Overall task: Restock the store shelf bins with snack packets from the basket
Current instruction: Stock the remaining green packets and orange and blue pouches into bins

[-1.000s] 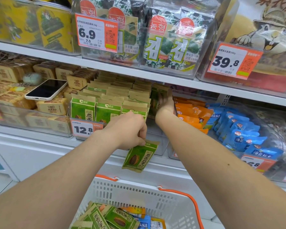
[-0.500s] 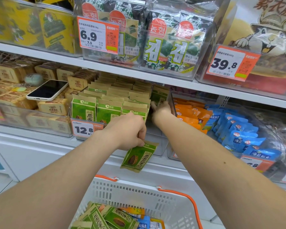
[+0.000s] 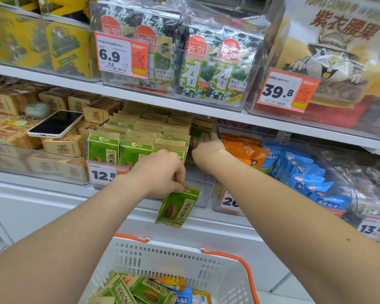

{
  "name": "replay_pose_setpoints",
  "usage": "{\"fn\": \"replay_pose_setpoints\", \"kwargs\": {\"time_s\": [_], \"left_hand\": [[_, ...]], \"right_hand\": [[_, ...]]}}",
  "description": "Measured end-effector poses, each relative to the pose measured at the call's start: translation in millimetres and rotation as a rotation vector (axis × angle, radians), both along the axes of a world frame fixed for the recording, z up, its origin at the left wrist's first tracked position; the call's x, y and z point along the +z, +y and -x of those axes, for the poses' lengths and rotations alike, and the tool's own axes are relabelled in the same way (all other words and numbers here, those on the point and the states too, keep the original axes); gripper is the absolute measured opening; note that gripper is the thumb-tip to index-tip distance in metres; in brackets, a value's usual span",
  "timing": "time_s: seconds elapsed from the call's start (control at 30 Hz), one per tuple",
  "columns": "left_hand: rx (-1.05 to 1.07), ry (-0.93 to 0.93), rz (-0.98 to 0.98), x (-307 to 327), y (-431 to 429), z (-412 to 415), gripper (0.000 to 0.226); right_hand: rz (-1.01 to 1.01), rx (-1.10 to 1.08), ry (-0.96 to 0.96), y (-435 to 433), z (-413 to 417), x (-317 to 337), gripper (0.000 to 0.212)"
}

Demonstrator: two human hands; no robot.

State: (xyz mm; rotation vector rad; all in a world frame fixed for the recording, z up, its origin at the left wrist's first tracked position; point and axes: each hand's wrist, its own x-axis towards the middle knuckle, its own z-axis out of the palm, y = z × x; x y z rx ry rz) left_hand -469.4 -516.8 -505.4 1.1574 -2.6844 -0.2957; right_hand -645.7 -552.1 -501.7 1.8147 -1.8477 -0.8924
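Below the bin front, a green packet is pinched by the left grip. An upright packet inside is touched by the right grip; whether closed cannot be told.

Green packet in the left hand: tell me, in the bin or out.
Out. The left hand pinches the green packet by its top, outside the bin.

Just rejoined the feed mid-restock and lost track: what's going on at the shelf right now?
A person is restocking the shelf. The left hand pinches one green packet by its top edge, hanging it in front of the clear bin of matching packets. The right hand reaches into that bin's right end, against an upright packet; whether it grips it is unclear. Spare packets lie in the white basket below.
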Motion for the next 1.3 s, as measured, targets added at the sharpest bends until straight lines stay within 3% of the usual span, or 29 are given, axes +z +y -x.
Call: {"fn": "replay_pose_setpoints", "kwargs": {"time_s": [0.1, 0.27, 0.37, 0.57, 0.63, 0.7, 0.8, 0.9, 1.07, 1.2, 1.3], "left_hand": [[0.015, 0.077, -0.017, 1, 1, 0, 0.01], [0.047, 0.25, -0.043, 1, 2, 3, 0.02], [0.082, 0.381, -0.028, 3, 5, 7, 0.021], [0.101, 0.727, -0.102, 5, 10, 14, 0.011], [0.109, 0.831, -0.045, 9, 15, 17, 0.004], [0.154, 0.849, 0.133, 12, 17, 18, 0.013], [0.223, 0.693, 0.345, 8, 16, 19, 0.026], [0.277, 0.432, 0.438, -1, 14, 21, 0.045], [0.28, 0.116, 0.396, -11, 6, 24, 0.077], [0.305, 0.005, 0.442, -19, -3, 23, 0.086], [0.313, -0.043, 0.466, -20, -9, 24, 0.096]], "right_hand": [[0.148, 0.11, -0.227, 23, 5, 12, 0.011], [0.514, 0.273, -0.977, 58, 17, 8, 0.038], [0.514, 0.313, -1.308, 88, 16, 7, 0.035], [0.439, 0.308, -1.322, 107, 19, 16, 0.033], [0.553, 0.333, -1.335, 112, 22, 23, 0.031], [0.772, 0.378, -1.35, 114, 25, 31, 0.033], [1.065, 0.466, -1.354, 114, 29, 42, 0.036], [1.15, 0.544, -1.284, 114, 31, 42, 0.038], [0.896, 0.524, -0.995, 101, 30, 20, 0.039], [0.727, 0.322, -0.75, 82, 21, 13, 0.044], [0.646, 0.158, -0.603, 64, 12, 16, 0.033]]}}
